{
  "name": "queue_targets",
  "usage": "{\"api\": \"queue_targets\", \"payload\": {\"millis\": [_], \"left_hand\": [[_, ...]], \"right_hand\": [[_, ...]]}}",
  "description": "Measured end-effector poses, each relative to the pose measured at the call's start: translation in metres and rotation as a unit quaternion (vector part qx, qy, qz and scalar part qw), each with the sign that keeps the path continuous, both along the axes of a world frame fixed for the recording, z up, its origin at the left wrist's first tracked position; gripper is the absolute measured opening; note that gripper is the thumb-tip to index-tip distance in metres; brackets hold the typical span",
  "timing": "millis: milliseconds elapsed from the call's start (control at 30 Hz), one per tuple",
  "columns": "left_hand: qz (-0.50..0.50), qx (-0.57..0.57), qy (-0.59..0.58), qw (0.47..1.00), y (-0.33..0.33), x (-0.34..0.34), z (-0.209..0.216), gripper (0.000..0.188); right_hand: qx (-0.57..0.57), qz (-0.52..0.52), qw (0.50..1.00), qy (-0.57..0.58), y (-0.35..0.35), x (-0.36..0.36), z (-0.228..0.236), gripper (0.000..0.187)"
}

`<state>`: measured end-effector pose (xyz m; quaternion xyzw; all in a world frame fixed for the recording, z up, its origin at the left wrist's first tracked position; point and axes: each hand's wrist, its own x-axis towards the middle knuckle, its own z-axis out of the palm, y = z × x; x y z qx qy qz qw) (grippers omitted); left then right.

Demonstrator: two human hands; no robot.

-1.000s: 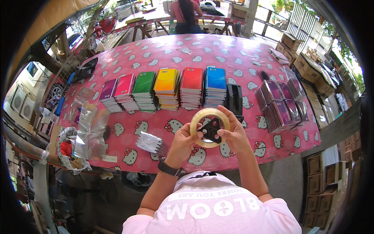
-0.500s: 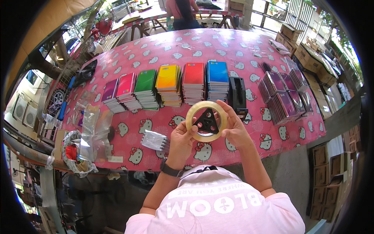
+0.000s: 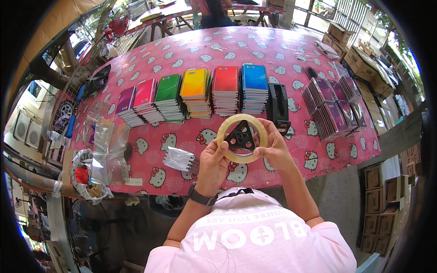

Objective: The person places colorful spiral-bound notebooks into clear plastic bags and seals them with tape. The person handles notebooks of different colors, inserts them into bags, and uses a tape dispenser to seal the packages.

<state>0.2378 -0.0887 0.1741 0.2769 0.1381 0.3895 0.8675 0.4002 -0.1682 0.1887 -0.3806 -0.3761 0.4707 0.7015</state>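
Observation:
A wide roll of clear tape (image 3: 246,158) is held up in front of me above the near part of the table. A black triangular hub (image 3: 240,142) with round holes sits inside its ring. My left hand (image 3: 213,160) grips the roll's left edge, thumb on the near face. On the lower right of the ring, my right hand (image 3: 276,150) holds with its thumb on the face and fingers behind. Just beyond the right hand stands a black tape dispenser (image 3: 277,105). A clear-wrapped bundle of small spiral notebooks (image 3: 178,159) lies near my left hand.
Across the pink patterned table (image 3: 191,50) runs a row of spiral notebook stacks, from purple (image 3: 125,101) to blue (image 3: 255,77). Wrapped purple notebooks (image 3: 332,120) are piled at right. Plastic bags (image 3: 109,145) lie left. Cardboard boxes (image 3: 374,200) stand beside the table; a person (image 3: 214,13) is beyond.
My right hand has closed in on the roll, its thumb now pressing the ring's face. The black hub has turned slightly within my view. The view has shifted a little.

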Motion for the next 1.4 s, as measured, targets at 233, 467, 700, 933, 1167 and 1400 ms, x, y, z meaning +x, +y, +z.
{"api": "queue_targets", "payload": {"millis": [233,467,700,933,1167,1400], "left_hand": [[0.021,0.023,0.010,0.999,0.002,0.001,0.001,0.028],[0.017,0.063,0.044,0.997,0.005,0.002,-0.003,0.029],[0.006,0.115,0.166,0.979,0.013,-0.002,-0.010,0.031],[0.031,0.165,0.180,0.969,0.013,-0.003,-0.016,0.032],[-0.001,0.172,0.159,0.972,0.007,-0.004,-0.017,0.031],[0.038,0.186,0.168,0.967,0.008,0.000,-0.017,0.033]], "right_hand": [[0.000,0.003,1.000,0.016,0.000,0.000,-0.003,0.087],[-0.011,-0.005,0.999,0.039,-0.001,0.001,-0.006,0.072],[-0.071,-0.051,0.994,-0.059,-0.003,-0.002,-0.009,0.054],[-0.081,-0.068,0.991,-0.083,-0.002,-0.004,-0.017,0.048],[-0.086,-0.037,0.988,-0.122,0.003,0.008,-0.011,0.040],[-0.038,-0.070,0.995,-0.064,0.005,-0.003,-0.014,0.042]]}}
